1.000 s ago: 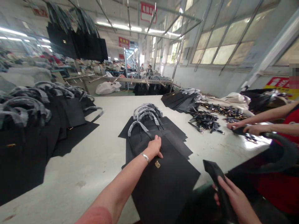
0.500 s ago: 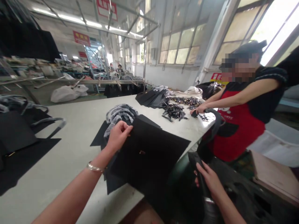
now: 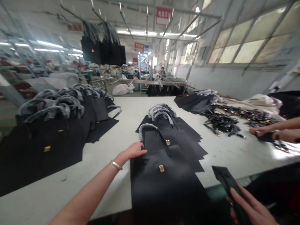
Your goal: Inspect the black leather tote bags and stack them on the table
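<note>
One black bag (image 3: 168, 184) lies against the fingers of our left hand (image 3: 135, 150); whether they pinch it we cannot tell. Right of it, our right hand (image 3: 252, 204) clamps fingers round a black tool (image 3: 224, 178).

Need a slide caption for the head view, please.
Left hand at the left edge of a black panel on a white table, right hand gripping a dark flat-ended tool.

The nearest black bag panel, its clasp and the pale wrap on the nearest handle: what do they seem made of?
Bag panel: seemingly leather or imitation leather, I cannot tell which; smooth, satin, with a soft sheen. Clasp: probably polished metal, by its bright gold shine. Wrap: perhaps thin plastic film, slightly glossy, by its whitish, crinkled look.
</note>
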Demonstrator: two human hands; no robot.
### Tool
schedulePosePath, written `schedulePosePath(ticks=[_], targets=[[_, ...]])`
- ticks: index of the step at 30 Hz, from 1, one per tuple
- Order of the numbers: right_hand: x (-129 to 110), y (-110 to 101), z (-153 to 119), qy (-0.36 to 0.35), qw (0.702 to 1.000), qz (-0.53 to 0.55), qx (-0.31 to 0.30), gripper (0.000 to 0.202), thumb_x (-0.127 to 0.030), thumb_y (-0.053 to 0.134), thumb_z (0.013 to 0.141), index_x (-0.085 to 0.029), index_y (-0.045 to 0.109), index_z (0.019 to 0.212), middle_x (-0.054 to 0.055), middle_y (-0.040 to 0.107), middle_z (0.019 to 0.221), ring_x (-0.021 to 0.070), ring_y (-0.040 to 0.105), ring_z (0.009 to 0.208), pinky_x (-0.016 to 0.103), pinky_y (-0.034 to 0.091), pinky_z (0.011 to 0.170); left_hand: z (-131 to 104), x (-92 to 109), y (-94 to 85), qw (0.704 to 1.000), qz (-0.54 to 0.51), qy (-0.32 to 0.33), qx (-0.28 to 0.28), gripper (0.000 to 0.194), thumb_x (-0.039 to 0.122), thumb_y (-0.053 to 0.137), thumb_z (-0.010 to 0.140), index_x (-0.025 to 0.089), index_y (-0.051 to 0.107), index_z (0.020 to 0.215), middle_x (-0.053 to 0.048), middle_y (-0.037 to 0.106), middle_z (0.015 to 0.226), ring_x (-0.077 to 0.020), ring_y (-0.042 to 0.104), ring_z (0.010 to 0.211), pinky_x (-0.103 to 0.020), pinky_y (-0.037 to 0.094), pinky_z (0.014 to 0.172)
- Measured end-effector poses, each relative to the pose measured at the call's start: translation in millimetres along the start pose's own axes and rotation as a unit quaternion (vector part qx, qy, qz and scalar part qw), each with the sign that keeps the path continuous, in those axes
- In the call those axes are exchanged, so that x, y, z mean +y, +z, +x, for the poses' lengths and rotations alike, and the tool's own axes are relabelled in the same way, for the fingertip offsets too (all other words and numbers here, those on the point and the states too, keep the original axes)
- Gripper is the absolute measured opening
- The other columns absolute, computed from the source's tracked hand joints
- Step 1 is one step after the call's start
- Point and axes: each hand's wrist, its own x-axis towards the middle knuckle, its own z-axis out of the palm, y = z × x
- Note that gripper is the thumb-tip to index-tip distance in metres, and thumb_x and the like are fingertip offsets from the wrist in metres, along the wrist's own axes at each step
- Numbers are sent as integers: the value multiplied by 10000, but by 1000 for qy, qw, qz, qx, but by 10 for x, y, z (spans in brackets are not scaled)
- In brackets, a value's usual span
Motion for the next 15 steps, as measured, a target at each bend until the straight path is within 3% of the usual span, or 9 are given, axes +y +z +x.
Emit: schedulePosePath(ticks=[2,4,7,9,11,15], targets=[[-56,200,44,-7,998,-34,-52,928,-606,738,636,-201,407,1403,-9,664,621,194,600,430,293,495,370,-142,31,244,999,27,-1,22,335,408,677,759,164,654,987,-130,660,1108,-304,587,1092,-405,424,975],[-88,440,117,-18,994,-60,-91,907,-588,712,670,-199,388,1423,-21,663,611,186,598,401,279,482,348,-303,129,583,998,44,27,25,407,331,673,776,174,607,1146,-129,566,1308,-290,490,1249,-405,348,1074],[-128,808,267,-28,985,-90,-146,853,-557,676,709,-195,390,1427,-34,649,610,171,590,358,261,458,313,-515,258,1096,988,95,117,19,540,386,629,841,221,483,1334,-107,382,1496,-284,305,1402,-480,222,1156],[-182,1017,369,-29,975,-116,-186,776,-536,638,761,-195,405,1417,-37,637,615,158,587,346,246,449,304,-606,295,1309,979,128,154,33,535,438,558,894,262,429,1383,-102,328,1529,-288,253,1427,-540,177,1159],[-265,1187,454,-33,966,-134,-217,711,-514,606,801,-188,416,1404,-42,624,608,147,581,339,233,443,300,-654,306,1378,975,139,164,49,499,460,496,928,283,422,1389,-96,322,1532,-284,257,1426,-553,177,1155],[-470,1484,593,-32,957,-152,-243,639,-494,601,818,-183,465,1359,-48,611,572,151,578,334,230,439,294,-674,310,1288,974,138,177,43,461,463,461,941,271,459,1359,-89,363,1510,-289,270,1418,-553,192,1151]])
